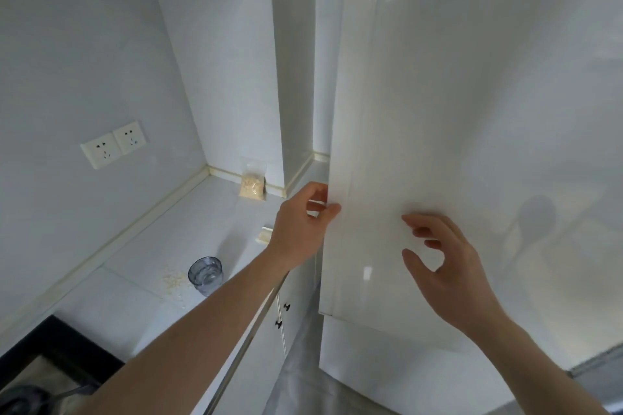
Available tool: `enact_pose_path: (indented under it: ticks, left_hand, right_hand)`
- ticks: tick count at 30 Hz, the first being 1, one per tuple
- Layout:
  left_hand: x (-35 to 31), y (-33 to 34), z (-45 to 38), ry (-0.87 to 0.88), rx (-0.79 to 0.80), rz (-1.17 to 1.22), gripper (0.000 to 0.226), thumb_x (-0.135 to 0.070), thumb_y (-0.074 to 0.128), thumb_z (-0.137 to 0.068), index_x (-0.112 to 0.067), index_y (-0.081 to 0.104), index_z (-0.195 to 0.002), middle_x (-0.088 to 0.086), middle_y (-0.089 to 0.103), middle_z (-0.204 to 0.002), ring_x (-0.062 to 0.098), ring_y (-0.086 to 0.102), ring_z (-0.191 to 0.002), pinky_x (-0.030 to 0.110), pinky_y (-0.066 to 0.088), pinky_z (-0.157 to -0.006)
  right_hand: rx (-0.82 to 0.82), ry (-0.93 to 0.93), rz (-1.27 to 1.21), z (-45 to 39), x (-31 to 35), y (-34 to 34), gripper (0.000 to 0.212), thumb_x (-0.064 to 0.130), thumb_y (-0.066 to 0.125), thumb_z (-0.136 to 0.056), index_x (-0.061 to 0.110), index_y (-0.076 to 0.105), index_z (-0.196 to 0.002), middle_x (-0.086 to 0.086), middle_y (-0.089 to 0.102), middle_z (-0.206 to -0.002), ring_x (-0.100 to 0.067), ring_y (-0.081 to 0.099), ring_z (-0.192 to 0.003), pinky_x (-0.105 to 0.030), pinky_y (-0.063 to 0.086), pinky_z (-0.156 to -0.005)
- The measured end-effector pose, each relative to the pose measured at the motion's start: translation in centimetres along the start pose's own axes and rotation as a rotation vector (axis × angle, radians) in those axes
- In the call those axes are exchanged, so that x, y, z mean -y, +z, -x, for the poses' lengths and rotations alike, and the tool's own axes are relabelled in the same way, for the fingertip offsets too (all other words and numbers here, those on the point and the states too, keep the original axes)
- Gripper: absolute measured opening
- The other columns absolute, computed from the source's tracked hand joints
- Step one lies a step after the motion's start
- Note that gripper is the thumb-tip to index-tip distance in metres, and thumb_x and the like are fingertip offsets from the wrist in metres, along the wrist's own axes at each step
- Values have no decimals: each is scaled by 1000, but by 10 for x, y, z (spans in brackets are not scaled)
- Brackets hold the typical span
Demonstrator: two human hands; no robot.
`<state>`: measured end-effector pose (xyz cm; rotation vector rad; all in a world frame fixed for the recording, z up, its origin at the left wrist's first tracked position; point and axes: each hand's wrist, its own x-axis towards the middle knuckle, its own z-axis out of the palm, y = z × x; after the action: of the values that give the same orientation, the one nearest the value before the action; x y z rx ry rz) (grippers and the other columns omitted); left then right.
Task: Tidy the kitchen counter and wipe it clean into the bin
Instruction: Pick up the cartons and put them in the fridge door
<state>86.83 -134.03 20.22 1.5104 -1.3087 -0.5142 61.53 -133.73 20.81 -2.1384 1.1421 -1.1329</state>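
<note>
Both hands at the tall white door; counter to its left.

From my remote view, left of the door (472, 111) the counter (141, 246) carried scattered crumbs (173, 280), a glass (205, 274) beside them, and a small bag (252, 185) against the wall. The left hand (303, 222) gripped the door's left edge, fingers curled round it. The right hand (448, 266) hovered before the door face, fingers loosely spread, holding nothing.
</note>
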Motion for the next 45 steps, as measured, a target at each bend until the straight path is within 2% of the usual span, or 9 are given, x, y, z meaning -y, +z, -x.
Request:
enact_pose_path:
  ticks: [9, 18, 26, 29, 34, 36, 39, 42, 45]
  left_hand:
    - [16, 21, -56, 44, 40, -12, 20, -33, 68, -95, -27, 65, -114, -20, 70, -105, 1, 67, -96, 28, 57, -88]
    - [22, 36, -89, 73, 17, -77, 18, -35, 67, -95, -35, 61, -111, -20, 59, -110, -1, 59, -100, 21, 47, -83]
    - [21, 40, -88, 53, -13, -45, 27, -31, 70, -94, -50, 54, -102, -22, 61, -110, 1, 60, -101, 22, 48, -82]
    - [23, 47, -74, 31, -92, -123, 33, -34, 73, -92, -39, 55, -119, -21, 59, -117, -1, 59, -101, 25, 54, -85]
    - [38, 69, -20, 96, -13, -332, 82, -30, 71, -92, -34, 21, -157, -16, 30, -155, 2, 52, -120, 19, 52, -89]
    - [42, 76, -7, 146, 27, -420, 91, -24, 68, -93, -33, 9, -162, -18, 9, -166, 9, 49, -132, 17, 54, -83]
    - [40, 85, -1, 83, 48, -460, 102, -15, 67, -91, -38, -4, -161, -24, -12, -166, 10, 39, -144, 23, 60, -80]
    - [37, 89, 2, 14, 56, -475, 106, -12, 64, -90, -46, -9, -158, -26, -11, -166, 14, 38, -144, 29, 60, -84]
    - [33, 86, 12, -108, 43, -512, 97, -14, 62, -89, -50, 5, -158, -21, -1, -166, 12, 29, -146, 31, 54, -97]
  right_hand:
    - [-64, 18, 40, -30, -22, 16, 53, 3, 75, -83, 29, 60, -126, 15, 56, -124, -10, 60, -109, -25, 47, -95]
    - [-46, 29, 42, -52, -39, 14, 53, 3, 75, -82, 30, 60, -125, 17, 58, -122, -9, 62, -108, -24, 47, -94]
    - [14, -13, 3, -56, -53, 9, 54, 0, 74, -81, 31, 60, -123, 19, 61, -119, -10, 63, -106, -21, 47, -91]
    - [83, -32, -3, -57, -57, 7, 53, 2, 74, -82, 31, 59, -124, 20, 60, -120, -9, 62, -108, -20, 46, -91]
    - [201, -31, -72, -59, -70, -3, 54, 5, 72, -85, 33, 57, -128, 20, 59, -126, -9, 61, -113, -23, 47, -97]
    - [237, -34, -97, -61, -74, -6, 54, 6, 72, -86, 35, 57, -129, 20, 60, -126, -8, 61, -114, -23, 47, -99]
    - [283, -30, -135, -63, -79, -8, 54, 8, 72, -86, 36, 56, -130, 22, 59, -126, -8, 60, -117, -22, 47, -99]
    - [331, -46, -159, -63, -84, -7, 53, 10, 72, -86, 35, 57, -131, 22, 59, -125, -6, 60, -116, -23, 47, -100]
    - [410, -53, -164, -62, -91, -1, 54, 14, 72, -87, 39, 54, -131, 23, 56, -129, -3, 58, -117, -24, 46, -100]
